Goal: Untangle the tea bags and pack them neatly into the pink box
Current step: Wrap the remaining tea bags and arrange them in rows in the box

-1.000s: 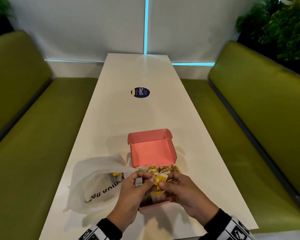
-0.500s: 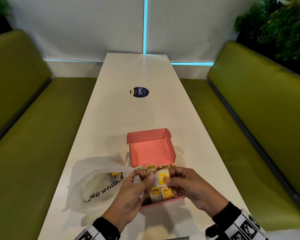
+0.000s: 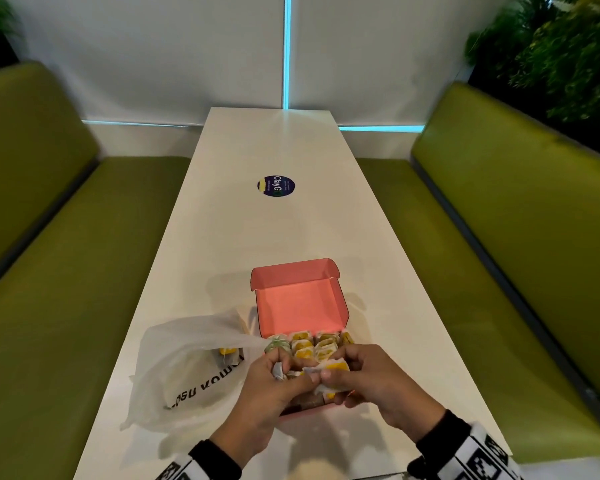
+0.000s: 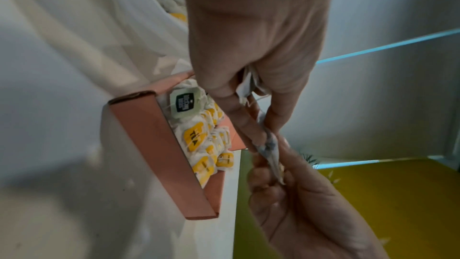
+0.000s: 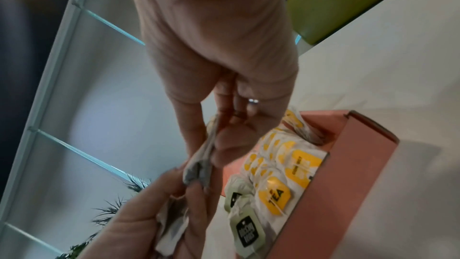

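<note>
Lowered now over the pink box (image 3: 298,299), both hands (image 3: 271,393) (image 3: 371,382) pinch one tea bag (image 3: 326,370) stretched sideways between them

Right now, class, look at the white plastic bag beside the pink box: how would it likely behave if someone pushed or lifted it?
The white plastic bag looks thin and crumpled, so it would probably flop and fold rather than slide as one piece. It is translucent and sags flat on the table, so it is likely very light. Its few remaining tea bags might shift inside.
</note>
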Demonstrator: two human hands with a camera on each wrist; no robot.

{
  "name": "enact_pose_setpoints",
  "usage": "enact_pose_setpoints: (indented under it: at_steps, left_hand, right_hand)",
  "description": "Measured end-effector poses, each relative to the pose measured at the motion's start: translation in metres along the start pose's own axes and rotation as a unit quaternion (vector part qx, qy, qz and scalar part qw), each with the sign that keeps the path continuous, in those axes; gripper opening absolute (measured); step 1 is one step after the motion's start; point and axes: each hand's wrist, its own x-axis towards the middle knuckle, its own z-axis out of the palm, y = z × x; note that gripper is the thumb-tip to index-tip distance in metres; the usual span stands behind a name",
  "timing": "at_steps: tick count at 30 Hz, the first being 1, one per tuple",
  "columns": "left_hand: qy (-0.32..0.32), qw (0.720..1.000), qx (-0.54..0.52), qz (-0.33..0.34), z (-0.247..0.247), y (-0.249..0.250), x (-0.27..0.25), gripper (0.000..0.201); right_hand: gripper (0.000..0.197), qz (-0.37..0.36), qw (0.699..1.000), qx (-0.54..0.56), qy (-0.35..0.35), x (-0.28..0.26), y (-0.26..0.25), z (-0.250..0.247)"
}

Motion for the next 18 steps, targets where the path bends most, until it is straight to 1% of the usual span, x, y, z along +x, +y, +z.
enact_pose_setpoints:
  at_steps: [2, 3, 4, 5, 6, 7, 8, 10, 12, 14, 15, 16, 18]
  left_hand:
    - [0.014, 0.998, 0.06, 0.01, -0.001, -0.001, 0.002, 0.038]
    - [0.021, 0.995, 0.101, 0.019, -0.002, -0.001, 0.003, 0.036]
    - [0.022, 0.987, 0.152, 0.035, -0.003, -0.001, 0.004, 0.034]
    - [0.023, 0.973, 0.219, 0.063, -0.004, 0.0, 0.006, 0.03]
    - [0.022, 0.952, 0.29, 0.096, -0.005, 0.001, 0.008, 0.027]
    - [0.019, 0.925, 0.358, 0.127, -0.005, 0.003, 0.011, 0.023]
    - [0.017, 0.896, 0.416, 0.154, -0.003, 0.005, 0.015, 0.019]
    - [0.014, 0.834, 0.523, 0.176, 0.005, 0.013, 0.023, 0.004]
    - [0.012, 0.769, 0.611, 0.19, 0.013, 0.016, 0.036, 0.021]
    - [-0.005, 0.719, 0.662, 0.211, 0.021, 0.018, 0.05, 0.032]
    - [-0.022, 0.698, 0.682, 0.218, 0.025, 0.018, 0.056, 0.034]
    - [-0.039, 0.679, 0.698, 0.224, 0.029, 0.017, 0.061, 0.035]
    - [-0.062, 0.653, 0.722, 0.22, 0.036, 0.014, 0.068, 0.034]
  right_hand:
    - [0.012, -0.006, 0.999, -0.027, 0.031, 0.002, 0.004, -0.004]
    - [0.012, -0.006, 0.997, -0.054, 0.06, 0.003, 0.006, -0.008]
    - [0.013, -0.01, 0.991, -0.091, 0.097, 0.004, 0.008, -0.014]
    - [0.013, -0.014, 0.981, -0.135, 0.138, 0.006, 0.01, -0.02]
    - [0.015, -0.017, 0.969, -0.179, 0.17, 0.008, 0.012, -0.026]
    - [0.018, -0.017, 0.957, -0.219, 0.187, 0.011, 0.013, -0.031]
    - [0.02, -0.011, 0.949, -0.251, 0.193, 0.013, 0.013, -0.034]
    - [0.022, 0.004, 0.94, -0.285, 0.189, 0.018, 0.009, -0.037]
    - [0.023, 0.009, 0.935, -0.304, 0.184, 0.025, 0.007, -0.036]
    - [0.012, 0.01, 0.92, -0.343, 0.187, 0.031, 0.003, -0.033]
    - [0.009, 0.011, 0.91, -0.365, 0.195, 0.034, 0.001, -0.029]
    - [0.015, 0.014, 0.903, -0.378, 0.206, 0.037, 0.0, -0.026]
    - [0.022, 0.018, 0.896, -0.373, 0.241, 0.043, 0.0, -0.022]
